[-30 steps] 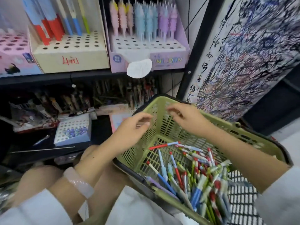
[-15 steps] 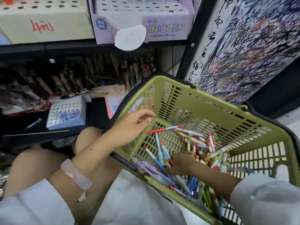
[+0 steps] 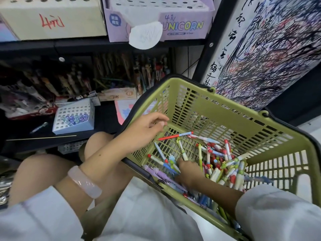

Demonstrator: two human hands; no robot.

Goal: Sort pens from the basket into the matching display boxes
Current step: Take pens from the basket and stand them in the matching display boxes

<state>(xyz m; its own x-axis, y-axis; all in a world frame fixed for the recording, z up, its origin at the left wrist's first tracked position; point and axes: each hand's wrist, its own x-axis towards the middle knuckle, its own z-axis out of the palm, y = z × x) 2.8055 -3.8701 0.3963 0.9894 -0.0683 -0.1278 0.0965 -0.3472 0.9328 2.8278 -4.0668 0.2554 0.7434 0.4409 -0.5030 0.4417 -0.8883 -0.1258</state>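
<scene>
A green plastic basket (image 3: 225, 108) leans on my lap, with several coloured pens (image 3: 224, 164) piled in its lower corner. My right hand (image 3: 188, 170) is down in that pile, its fingers curled at the lower end of a green-and-white pen (image 3: 181, 150). My left hand (image 3: 145, 130) lies over the basket's left rim, fingers curled over the edge. On the upper shelf stand a cream display box (image 3: 52, 20) with red writing and a purple Unicorn display box (image 3: 184, 26). Lower down sits a small white display box (image 3: 74, 119) holding purple-blue pen tops.
The dark lower shelf (image 3: 104, 119) is crowded with packed pens at the back; a loose pen (image 3: 39, 127) and a thin stick (image 3: 41, 137) lie on it. A scribbled test-paper panel (image 3: 269, 54) stands to the right. My knees (image 3: 97, 141) sit under the basket.
My right hand went from the basket's far rim down into the pen pile and now stays there. My left hand stays on the left rim. The view tilted down.
</scene>
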